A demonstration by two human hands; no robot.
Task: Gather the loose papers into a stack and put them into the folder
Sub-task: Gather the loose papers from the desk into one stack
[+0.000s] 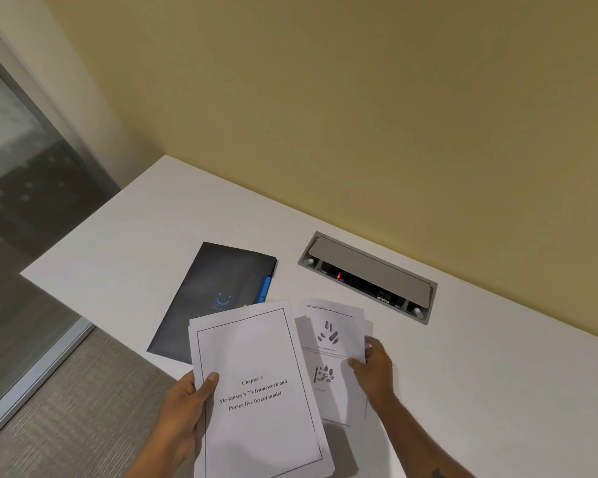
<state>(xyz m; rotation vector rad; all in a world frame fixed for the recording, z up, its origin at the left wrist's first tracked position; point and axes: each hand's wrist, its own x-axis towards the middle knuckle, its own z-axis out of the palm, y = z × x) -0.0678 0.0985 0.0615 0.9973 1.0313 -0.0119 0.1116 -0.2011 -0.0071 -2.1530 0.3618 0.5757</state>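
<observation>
My left hand point(183, 405) grips the left edge of a small stack of white papers point(256, 384), lifted above the table; the top sheet reads "Chapter 3". My right hand point(373, 365) pinches the right edge of another printed sheet with grey pictures point(328, 343), which lies on the table partly under the stack. A dark folder point(214, 291) with a blue clip and a blue smile mark lies shut on the white table, behind and left of the papers, its near corner hidden by the stack.
The white table point(480, 374) meets a yellow wall at the back. A grey recessed socket box point(366, 276) with its lid raised sits right of the folder. The table's left edge drops to a wood floor and a glass partition point(18, 201).
</observation>
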